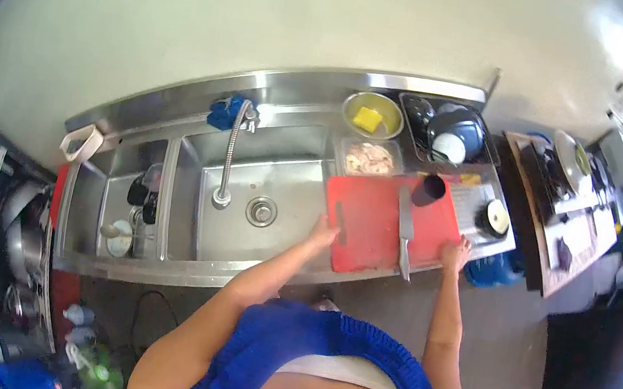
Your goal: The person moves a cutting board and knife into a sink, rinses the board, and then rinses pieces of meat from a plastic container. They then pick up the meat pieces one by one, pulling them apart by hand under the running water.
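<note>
A red cutting board [365, 239] lies at the right end of the sink counter, overlapping the drainboard. My left hand [322, 233] grips its left edge near the handle slot. At the lower right corner, my right hand [455, 254] has its fingers closed round the edge. On the board rests a knife [405, 229], its handle toward me, with a dark cup [430, 190] beside the blade. Behind the board sits a clear container of pale food pieces [370, 159], perhaps raw meat.
A metal bowl with a yellow sponge [368, 119] and a dish rack [450, 131] stand at the back. To the left are the sink basin [249, 177] and a hose faucet [231, 150]. A dark round container [494, 219] stands right of the board. Shelves of pots line the far left.
</note>
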Action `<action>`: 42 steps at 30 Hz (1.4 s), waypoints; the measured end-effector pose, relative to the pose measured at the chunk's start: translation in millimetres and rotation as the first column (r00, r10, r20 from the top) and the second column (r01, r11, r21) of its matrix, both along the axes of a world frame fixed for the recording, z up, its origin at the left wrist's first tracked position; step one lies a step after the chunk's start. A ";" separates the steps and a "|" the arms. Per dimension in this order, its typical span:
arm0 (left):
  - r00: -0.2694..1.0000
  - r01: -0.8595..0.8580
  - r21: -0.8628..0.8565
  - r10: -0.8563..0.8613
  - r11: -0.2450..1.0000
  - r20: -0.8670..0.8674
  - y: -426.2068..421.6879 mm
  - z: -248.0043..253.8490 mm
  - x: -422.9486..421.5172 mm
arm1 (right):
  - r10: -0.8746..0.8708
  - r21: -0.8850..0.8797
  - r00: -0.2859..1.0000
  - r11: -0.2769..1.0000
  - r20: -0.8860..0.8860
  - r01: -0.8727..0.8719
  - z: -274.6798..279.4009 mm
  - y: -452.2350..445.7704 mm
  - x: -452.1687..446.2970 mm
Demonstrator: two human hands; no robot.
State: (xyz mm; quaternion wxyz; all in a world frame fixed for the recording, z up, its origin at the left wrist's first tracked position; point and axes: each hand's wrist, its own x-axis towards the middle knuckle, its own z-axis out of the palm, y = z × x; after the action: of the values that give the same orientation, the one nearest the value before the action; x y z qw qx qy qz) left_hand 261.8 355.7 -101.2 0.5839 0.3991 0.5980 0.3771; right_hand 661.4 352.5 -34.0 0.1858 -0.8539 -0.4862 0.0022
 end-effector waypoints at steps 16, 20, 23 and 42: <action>0.998 0.048 -0.171 -0.056 0.984 -0.042 -39.1 67.2 -32.7 | -0.095 -0.048 0.994 0.995 -0.054 0.092 -4.8 -43.1 -7.6; 0.985 0.137 0.069 -0.128 0.988 -0.115 -53.2 -19.7 -55.9 | -0.086 -0.023 0.996 0.996 -0.038 0.086 -4.0 -77.4 -13.6; 0.988 0.147 0.165 -0.136 0.975 -0.073 -81.5 49.9 -83.1 | -0.073 0.070 0.995 0.995 -0.063 0.077 15.2 -99.5 -36.5; 0.879 -0.453 0.265 0.376 0.851 0.294 -277.2 270.0 -422.9 | 0.703 0.345 0.653 0.709 -0.283 -0.615 207.0 -122.5 -352.9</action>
State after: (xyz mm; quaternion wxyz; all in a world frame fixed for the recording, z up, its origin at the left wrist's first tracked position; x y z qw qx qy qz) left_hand -161.1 78.5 168.8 0.4793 0.3039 0.5273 0.6323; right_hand 308.6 230.0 172.9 0.3583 -0.5722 -0.7133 0.1882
